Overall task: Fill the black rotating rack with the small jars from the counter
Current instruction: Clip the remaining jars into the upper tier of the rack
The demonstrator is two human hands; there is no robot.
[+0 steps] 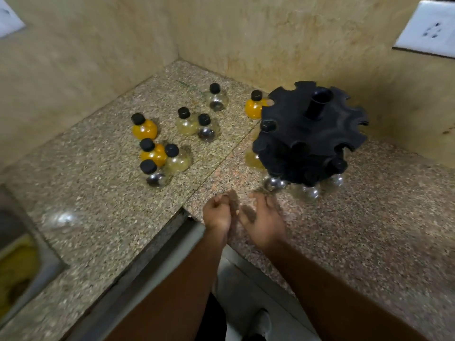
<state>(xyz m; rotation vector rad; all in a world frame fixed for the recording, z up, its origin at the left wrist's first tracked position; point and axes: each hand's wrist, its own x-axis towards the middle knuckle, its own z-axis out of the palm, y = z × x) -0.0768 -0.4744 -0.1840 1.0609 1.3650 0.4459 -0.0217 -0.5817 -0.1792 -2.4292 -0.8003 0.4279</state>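
Note:
The black rotating rack (pixel 311 134) stands on the counter at the right, with several small jars hanging in its lower slots, such as a clear jar (pixel 311 191). Several loose black-capped jars stand on the counter to its left: an orange jar (pixel 144 129), a second orange jar (pixel 154 155), a pale yellow jar (pixel 186 124) and a clear jar (pixel 216 99). Another orange jar (pixel 254 108) sits right behind the rack. My left hand (pixel 218 214) and my right hand (pixel 264 221) hover close together in front of the rack, blurred, holding nothing.
The granite counter (pixel 98 205) meets tiled walls in a corner at the back. A steel sink (pixel 22 262) lies at the lower left. A white wall socket (pixel 428 30) is at the upper right. The counter's front edge runs diagonally below my hands.

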